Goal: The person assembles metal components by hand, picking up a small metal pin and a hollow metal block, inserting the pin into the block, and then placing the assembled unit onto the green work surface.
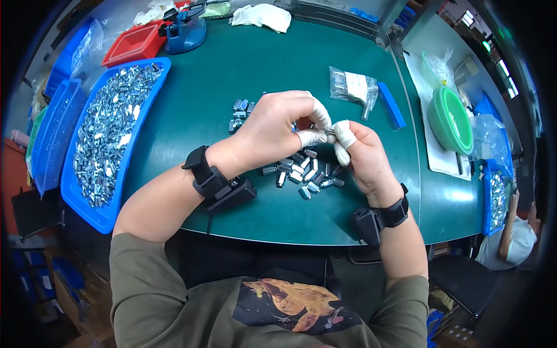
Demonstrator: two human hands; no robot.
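Observation:
My left hand (275, 127) and my right hand (366, 156) meet over the middle of the green table, with white covers on several fingertips. Thumbs and fingers of both are pinched together around a small metal part (331, 131), mostly hidden by the fingertips. Beneath and beside them lies a loose pile of short shiny metal pieces (303, 172). Another cluster of such pieces (239, 110) sits beyond my left wrist, partly covered by that hand. Both wrists carry black strapped devices.
At left, a blue tray (100, 218) is heaped with similar metal pieces. A red bin (132, 44) stands behind it. Toward the right lie a clear bag (343, 85), a blue bar (391, 105) and a green bowl (451, 123). A co-worker (518, 243) sits far right.

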